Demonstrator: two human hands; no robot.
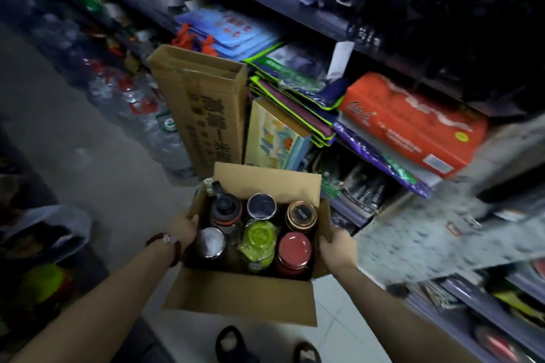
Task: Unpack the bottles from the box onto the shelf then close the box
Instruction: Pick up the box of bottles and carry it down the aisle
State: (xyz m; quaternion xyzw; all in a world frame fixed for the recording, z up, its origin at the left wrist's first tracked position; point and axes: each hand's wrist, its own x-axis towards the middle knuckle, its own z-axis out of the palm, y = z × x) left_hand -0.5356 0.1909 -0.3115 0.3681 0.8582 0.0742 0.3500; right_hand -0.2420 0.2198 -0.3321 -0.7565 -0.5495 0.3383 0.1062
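I carry an open cardboard box (241, 295) in front of me, its flaps standing up. My left hand (184, 230) grips its left side and my right hand (337, 247) grips its right side. Several bottles stand upright inside: a black-capped one (225, 209), a dark-lidded one (261, 206), a brown-and-gold-lidded one (300, 215), a silver-lidded one (210, 242), a green one wrapped in plastic (259, 240) and a red-lidded one (294, 249). A speckled shelf (442, 230) lies to the right of the box.
A tall empty carton (203, 109) stands on the floor beyond the box, with water bottles (165, 132) to its left. Stacked bags (295, 91) and an orange box (413, 124) fill a shelf behind. My sandalled feet (236, 345) are on white tiles below.
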